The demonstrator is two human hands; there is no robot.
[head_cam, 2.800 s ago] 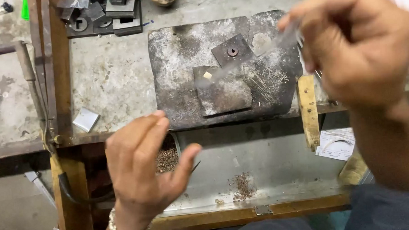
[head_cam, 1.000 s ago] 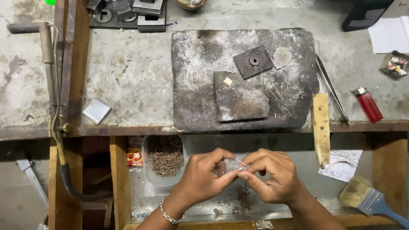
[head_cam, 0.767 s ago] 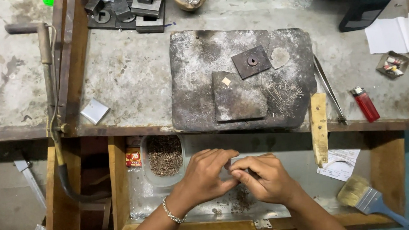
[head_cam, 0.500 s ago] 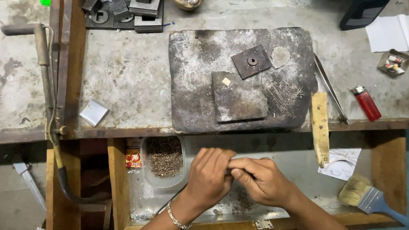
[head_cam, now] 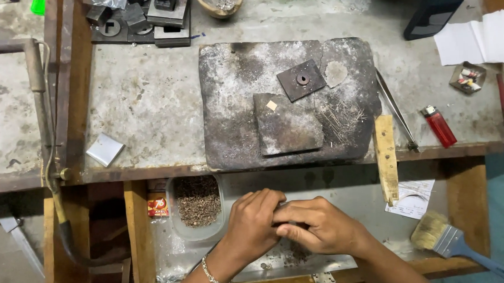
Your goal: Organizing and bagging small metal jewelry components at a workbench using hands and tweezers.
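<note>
My left hand (head_cam: 253, 222) and my right hand (head_cam: 322, 229) are pressed together over the metal-lined drawer tray (head_cam: 349, 194) below the bench edge. Their fingers are curled around a small greyish piece (head_cam: 282, 204), which is almost wholly hidden. A beaded bracelet sits on my left wrist. Just left of my left hand stands a clear plastic tub of brown granules (head_cam: 197, 202). On the bench above lies a charred block (head_cam: 235, 131) with a dark square tile (head_cam: 288, 126), a small holed metal plate (head_cam: 301, 79) and thin wire bits (head_cam: 343, 116).
Tweezers (head_cam: 396, 111), a red lighter (head_cam: 439, 126) and a wooden peg (head_cam: 385, 153) lie right of the block. A brush (head_cam: 439, 235) rests at the lower right. A torch with hose (head_cam: 37, 71) runs down the left; metal dies (head_cam: 141, 17) sit at the back.
Both hands came down from the bench to the drawer tray and met. A small pale piece showed between the fingertips a second ago; the fingers have since closed over it.
</note>
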